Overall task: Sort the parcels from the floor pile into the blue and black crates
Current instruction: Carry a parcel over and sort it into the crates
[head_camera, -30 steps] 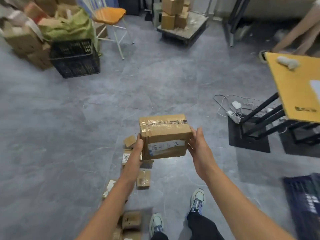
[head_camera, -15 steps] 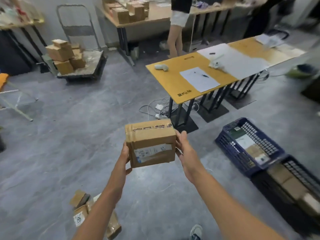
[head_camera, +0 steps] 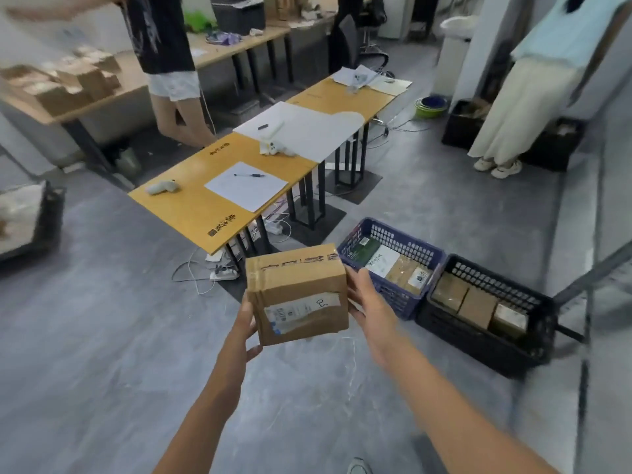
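I hold a brown cardboard parcel (head_camera: 297, 295) with a white label and clear tape at chest height between both hands. My left hand (head_camera: 244, 323) grips its left side with the thumb on the front. My right hand (head_camera: 369, 302) clasps its right side, fingers going behind the box. Just right of the parcel, on the floor, stands the blue crate (head_camera: 393, 230) holding several parcels. The black crate (head_camera: 478, 340) sits against it on the right, also with several brown boxes inside. The floor pile is out of view.
A long yellow table (head_camera: 191, 206) with papers and a pen stands ahead, with cables and a power strip (head_camera: 222, 273) under it. One person (head_camera: 167, 63) stands behind the table and another (head_camera: 523, 107) at the far right. A trolley (head_camera: 30, 220) is at left.
My view has swung right, from the floor pile to the crates. The parcel stays held in both hands, and the blue and black crates now lie close beside it.
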`<state>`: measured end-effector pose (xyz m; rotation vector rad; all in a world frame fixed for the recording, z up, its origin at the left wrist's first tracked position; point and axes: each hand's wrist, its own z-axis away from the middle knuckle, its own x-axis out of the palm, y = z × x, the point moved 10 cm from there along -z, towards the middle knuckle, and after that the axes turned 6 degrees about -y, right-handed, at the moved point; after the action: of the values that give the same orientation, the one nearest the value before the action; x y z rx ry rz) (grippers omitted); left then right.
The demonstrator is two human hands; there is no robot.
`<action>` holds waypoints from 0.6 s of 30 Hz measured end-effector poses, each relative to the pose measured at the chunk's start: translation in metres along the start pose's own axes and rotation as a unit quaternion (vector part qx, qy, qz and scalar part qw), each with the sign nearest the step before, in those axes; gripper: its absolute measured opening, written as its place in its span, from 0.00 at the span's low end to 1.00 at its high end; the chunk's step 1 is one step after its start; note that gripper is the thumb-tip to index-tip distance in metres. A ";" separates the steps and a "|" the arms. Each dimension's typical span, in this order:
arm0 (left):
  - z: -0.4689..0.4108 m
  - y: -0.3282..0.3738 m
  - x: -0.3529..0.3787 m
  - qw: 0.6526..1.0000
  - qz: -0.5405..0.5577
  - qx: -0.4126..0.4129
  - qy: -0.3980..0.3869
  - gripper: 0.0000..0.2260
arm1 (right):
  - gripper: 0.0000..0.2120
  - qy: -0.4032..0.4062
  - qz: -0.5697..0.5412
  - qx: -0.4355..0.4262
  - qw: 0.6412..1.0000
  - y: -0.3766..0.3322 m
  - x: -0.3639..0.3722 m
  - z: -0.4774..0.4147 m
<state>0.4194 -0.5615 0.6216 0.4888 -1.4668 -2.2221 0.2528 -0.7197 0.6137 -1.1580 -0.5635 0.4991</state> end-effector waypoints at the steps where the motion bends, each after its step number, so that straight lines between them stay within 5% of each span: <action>1: -0.007 0.003 0.014 1.000 -0.005 0.000 -0.012 0.25 | 0.23 0.012 -0.008 0.000 1.000 -0.001 -0.016 0.000; 8: -0.054 0.013 0.091 0.995 -0.045 -0.007 -0.094 0.33 | 0.24 0.081 -0.037 0.001 0.996 -0.003 -0.098 0.009; 18: -0.150 0.003 0.162 0.981 -0.076 -0.073 -0.164 0.24 | 0.20 0.176 -0.098 0.044 0.979 0.029 -0.171 -0.026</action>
<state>0.3603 -0.7648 0.5591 0.1986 -1.4443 -2.6080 0.1376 -0.8364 0.5527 -1.0622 -0.3390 0.1429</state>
